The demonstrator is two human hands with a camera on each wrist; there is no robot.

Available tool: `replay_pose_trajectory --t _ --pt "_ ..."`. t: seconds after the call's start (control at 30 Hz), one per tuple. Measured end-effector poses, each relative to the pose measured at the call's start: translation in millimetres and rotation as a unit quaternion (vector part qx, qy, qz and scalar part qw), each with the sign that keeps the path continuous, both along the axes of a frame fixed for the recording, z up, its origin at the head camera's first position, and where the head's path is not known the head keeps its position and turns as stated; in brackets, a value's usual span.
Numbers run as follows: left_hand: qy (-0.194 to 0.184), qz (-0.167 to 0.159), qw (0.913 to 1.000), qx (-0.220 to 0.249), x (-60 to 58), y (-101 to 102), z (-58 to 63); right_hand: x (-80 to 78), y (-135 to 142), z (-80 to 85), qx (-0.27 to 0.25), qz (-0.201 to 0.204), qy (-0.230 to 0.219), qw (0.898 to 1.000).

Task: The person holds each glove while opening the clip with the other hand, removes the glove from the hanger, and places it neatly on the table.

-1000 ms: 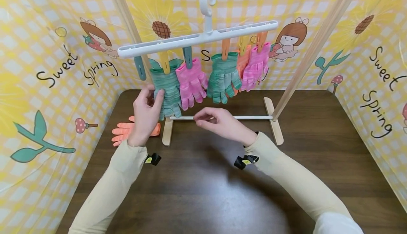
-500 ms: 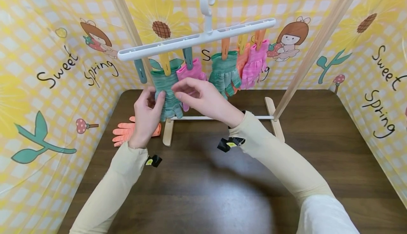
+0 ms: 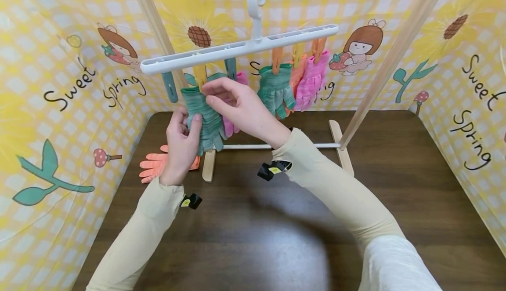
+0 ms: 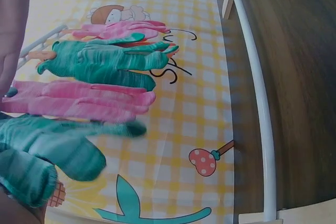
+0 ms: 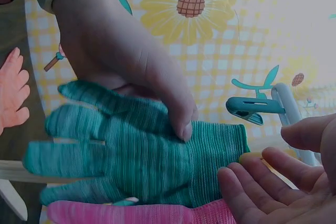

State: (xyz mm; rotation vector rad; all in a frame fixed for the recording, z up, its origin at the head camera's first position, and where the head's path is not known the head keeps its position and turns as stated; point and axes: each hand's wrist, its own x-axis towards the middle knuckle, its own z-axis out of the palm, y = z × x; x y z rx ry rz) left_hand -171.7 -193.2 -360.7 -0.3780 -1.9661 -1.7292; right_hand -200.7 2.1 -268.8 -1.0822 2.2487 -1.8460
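Under the hanger (image 3: pixel 221 52), the left hand (image 3: pixel 182 137) pinches a green glove (image 3: pixel 207 126); the right hand (image 3: pixel 249 110), thumb apart, beside a yellow clip (image 3: pixel 200 74), partly hides a pink glove (image 4: pixel 89 102).

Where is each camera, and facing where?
Head: on the head, facing forward and down at the hanger; left hand, right hand and sleeves show.
Left wrist: on that wrist, facing hanging gloves; bare skin at left edge.
Right wrist: on that wrist, facing the held green glove; both hands show.
Head and right wrist share that glove.

a streaky green glove (image 3: pixel 207 119) hangs — cuff uppermost.
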Motion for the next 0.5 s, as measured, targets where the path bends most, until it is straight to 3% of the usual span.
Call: replay_pose_trajectory --t 0.5 --pt "-0.017 -0.042 0.9982 0.039 0.4 9.1 -2.5 -6.3 10.1 0.4 0.036 -0.055 0.006 0.998"
